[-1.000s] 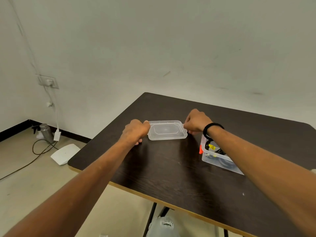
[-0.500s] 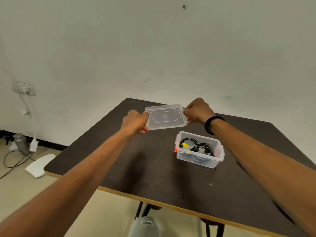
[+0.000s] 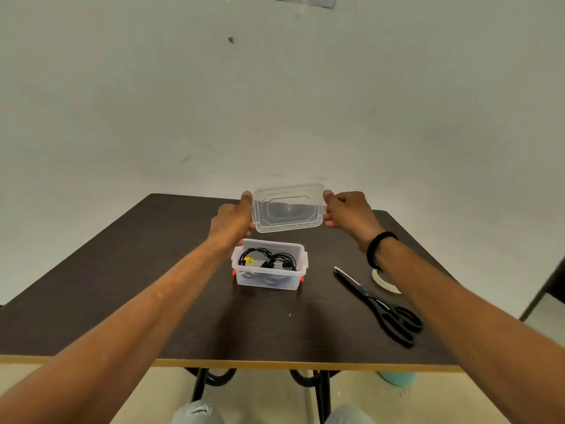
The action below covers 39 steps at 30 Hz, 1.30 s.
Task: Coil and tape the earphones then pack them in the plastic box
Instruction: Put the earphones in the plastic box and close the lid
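A clear plastic box (image 3: 269, 281) with orange clips stands open in the middle of the dark table (image 3: 122, 286). Coiled black earphones (image 3: 269, 261) with a yellow tag lie inside it. I hold the clear lid (image 3: 288, 207) in the air just above and behind the box. My left hand (image 3: 233, 220) grips the lid's left end and my right hand (image 3: 347, 213) grips its right end. The lid is tilted towards me and does not touch the box.
Black scissors (image 3: 382, 307) lie on the table to the right of the box. A roll of pale tape (image 3: 383, 281) sits beyond them, partly hidden by my right forearm. The table's front edge runs near my knees. A white wall stands behind.
Both hands lifted the lid off the table and carried it to the right, over the box. My view swung right, so the scissors and tape came into sight.
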Each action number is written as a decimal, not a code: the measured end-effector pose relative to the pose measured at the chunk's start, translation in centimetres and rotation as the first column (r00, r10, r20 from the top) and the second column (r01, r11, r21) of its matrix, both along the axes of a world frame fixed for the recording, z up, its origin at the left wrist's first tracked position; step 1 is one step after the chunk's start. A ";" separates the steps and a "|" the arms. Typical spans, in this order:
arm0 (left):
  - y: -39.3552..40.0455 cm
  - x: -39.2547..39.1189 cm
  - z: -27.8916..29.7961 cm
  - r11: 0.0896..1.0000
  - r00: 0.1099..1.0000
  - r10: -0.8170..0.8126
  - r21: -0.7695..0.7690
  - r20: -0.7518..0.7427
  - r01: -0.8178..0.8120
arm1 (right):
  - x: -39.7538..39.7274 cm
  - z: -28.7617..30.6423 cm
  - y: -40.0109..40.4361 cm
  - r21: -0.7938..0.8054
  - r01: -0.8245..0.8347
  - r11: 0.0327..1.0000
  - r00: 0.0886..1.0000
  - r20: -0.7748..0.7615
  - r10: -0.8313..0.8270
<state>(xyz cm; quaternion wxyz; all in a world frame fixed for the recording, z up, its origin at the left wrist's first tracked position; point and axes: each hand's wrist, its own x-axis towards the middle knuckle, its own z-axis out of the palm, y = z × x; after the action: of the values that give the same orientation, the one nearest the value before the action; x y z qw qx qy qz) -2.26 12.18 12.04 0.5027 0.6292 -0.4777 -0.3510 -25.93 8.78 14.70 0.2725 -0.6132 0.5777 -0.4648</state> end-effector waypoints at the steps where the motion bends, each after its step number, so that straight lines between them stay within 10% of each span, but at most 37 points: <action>1: 0.2 -0.3 0.0 1.000 1.000 0.013 0.001 -0.003 -0.013 | -0.3 -0.5 0.4 -0.003 0.005 1.000 1.000 0.012 -0.005; 12: 2.5 0.4 -3.2 0.993 0.964 0.104 -0.074 0.245 -0.088 | -0.2 -6.1 4.5 -0.056 -0.153 0.987 0.988 -0.024 0.152; 31: 3.1 1.7 -7.6 0.975 0.951 0.222 -0.067 0.216 -0.213 | -0.2 -10.3 6.8 -0.027 -0.146 0.989 0.974 -0.182 0.139; 39: 2.4 2.6 -6.2 0.969 0.959 0.060 0.248 -0.278 0.012 | 0.9 -10.4 4.8 0.264 -0.141 0.954 0.967 0.241 0.076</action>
<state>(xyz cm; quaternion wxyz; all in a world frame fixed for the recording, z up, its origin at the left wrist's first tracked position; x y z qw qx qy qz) 0.32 14.56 5.87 0.4880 0.6358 -0.3457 -0.4880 -24.99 13.54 4.30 0.4460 -0.5420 0.5675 -0.4303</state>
